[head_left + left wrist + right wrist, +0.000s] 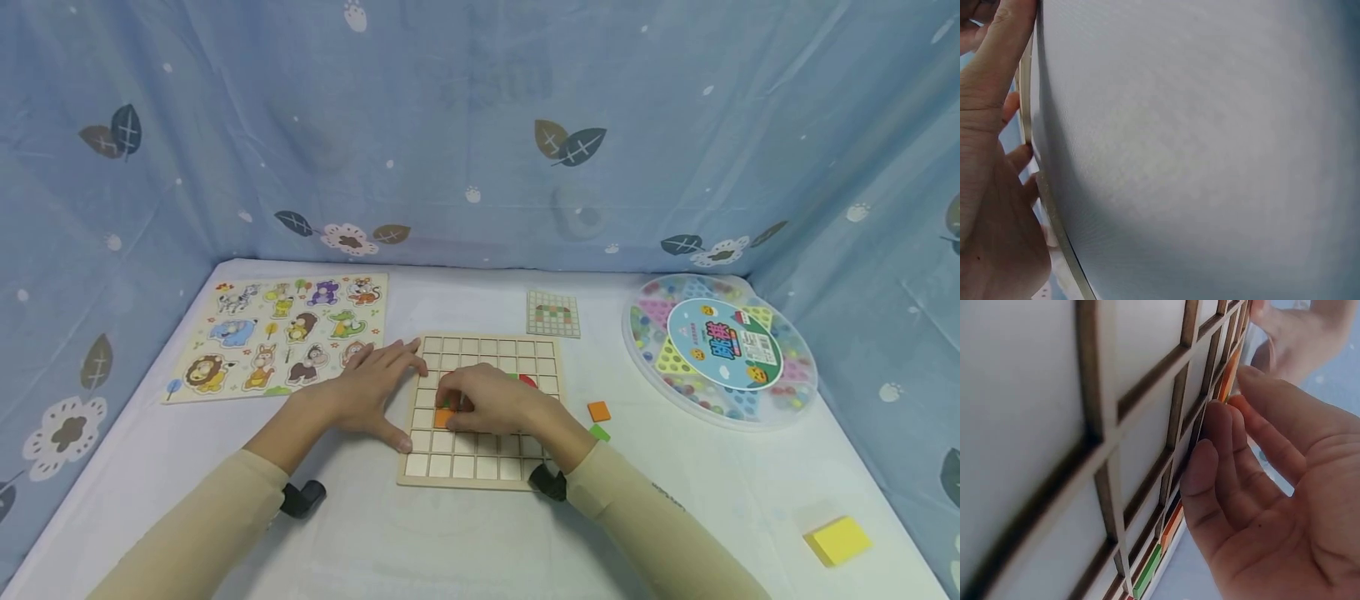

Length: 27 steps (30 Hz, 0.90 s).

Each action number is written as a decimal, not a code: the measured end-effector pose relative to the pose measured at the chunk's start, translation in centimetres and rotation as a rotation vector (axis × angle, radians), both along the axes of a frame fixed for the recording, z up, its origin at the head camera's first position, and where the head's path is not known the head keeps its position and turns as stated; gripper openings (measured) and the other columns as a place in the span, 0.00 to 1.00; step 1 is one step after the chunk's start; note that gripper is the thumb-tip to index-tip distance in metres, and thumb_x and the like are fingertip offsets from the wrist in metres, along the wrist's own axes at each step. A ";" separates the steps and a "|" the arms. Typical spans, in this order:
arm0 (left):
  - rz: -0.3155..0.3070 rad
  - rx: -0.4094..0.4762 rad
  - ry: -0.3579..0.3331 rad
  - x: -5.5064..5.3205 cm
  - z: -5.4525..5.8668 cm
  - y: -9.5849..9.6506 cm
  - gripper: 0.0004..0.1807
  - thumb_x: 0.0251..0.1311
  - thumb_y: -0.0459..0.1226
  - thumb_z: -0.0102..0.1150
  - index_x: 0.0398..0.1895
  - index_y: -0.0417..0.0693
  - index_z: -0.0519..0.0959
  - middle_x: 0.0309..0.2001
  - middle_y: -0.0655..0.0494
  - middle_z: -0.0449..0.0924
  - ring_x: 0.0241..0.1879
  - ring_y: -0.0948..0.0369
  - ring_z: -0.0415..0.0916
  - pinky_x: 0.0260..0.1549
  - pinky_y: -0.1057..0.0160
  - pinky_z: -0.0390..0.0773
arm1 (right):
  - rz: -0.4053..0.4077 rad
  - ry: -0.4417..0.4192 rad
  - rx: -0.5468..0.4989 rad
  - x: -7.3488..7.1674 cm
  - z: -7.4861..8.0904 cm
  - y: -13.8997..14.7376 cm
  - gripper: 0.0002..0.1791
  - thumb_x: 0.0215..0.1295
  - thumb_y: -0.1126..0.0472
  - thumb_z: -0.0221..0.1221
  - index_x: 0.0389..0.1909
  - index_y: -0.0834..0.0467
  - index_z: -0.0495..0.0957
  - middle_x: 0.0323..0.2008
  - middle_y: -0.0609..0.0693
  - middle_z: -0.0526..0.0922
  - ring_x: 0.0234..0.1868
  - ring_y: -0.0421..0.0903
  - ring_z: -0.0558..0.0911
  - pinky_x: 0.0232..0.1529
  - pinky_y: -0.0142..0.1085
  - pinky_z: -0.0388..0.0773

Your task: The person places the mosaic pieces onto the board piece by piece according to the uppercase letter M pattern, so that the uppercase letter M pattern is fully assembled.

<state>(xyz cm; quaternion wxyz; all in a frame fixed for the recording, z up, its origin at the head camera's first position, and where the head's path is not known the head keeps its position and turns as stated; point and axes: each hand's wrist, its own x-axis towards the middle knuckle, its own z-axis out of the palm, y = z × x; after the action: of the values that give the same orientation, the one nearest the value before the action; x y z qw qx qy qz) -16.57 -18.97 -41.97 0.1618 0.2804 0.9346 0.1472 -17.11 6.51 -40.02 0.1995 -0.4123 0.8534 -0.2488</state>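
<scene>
Head view shows the right hand [491, 402] with thumb and index narrow, pinching an orange tile [442, 418] in the left part of the grid board [465, 483]. The left hand [367, 389] is spread wide and touches the board's left edge, so it seems to steady it. I judge that the step is placing this tile; the next move calls for seating it flat, then letting go. I cannot tell if it is flat already. The right hand partly hides a red piece [528, 381]. A loose orange tile [598, 411] and a green one [599, 432] lie beyond the right forearm; a pattern card [553, 314] is behind the board.
</scene>
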 end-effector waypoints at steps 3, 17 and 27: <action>0.000 -0.002 -0.002 -0.1 -0.1 0.1 0.57 0.31 0.75 0.73 0.66 0.63 0.63 0.84 0.48 0.38 0.82 0.42 0.41 0.75 0.30 0.38 | 0.021 -0.012 -0.020 0.0 0.2 0.4 0.10 0.69 0.59 0.67 0.48 0.52 0.82 0.39 0.41 0.83 0.36 0.36 0.80 0.44 0.31 0.79; 0.009 0.006 -0.004 -0.1 -0.2 0.3 0.57 0.29 0.75 0.74 0.65 0.63 0.64 0.84 0.47 0.39 0.81 0.40 0.41 0.74 0.29 0.37 | 0.027 -0.017 -0.082 0.4 2.0 5.1 0.13 0.72 0.60 0.62 0.55 0.55 0.81 0.49 0.47 0.85 0.45 0.40 0.83 0.46 0.36 0.84; 0.001 -0.001 -0.002 -0.1 -0.2 0.0 0.58 0.29 0.75 0.73 0.66 0.63 0.63 0.84 0.48 0.38 0.81 0.41 0.41 0.74 0.29 0.39 | 0.002 -0.043 -0.117 1.3 2.3 8.6 0.12 0.73 0.60 0.63 0.54 0.55 0.82 0.48 0.47 0.85 0.44 0.39 0.82 0.43 0.34 0.83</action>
<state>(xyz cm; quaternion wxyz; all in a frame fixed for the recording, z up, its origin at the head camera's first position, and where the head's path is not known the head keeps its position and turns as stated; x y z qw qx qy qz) -16.69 -18.97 -42.13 0.1631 0.2798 0.9346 0.1469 -15.80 15.08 -37.75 0.1934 -0.4185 0.8327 -0.3068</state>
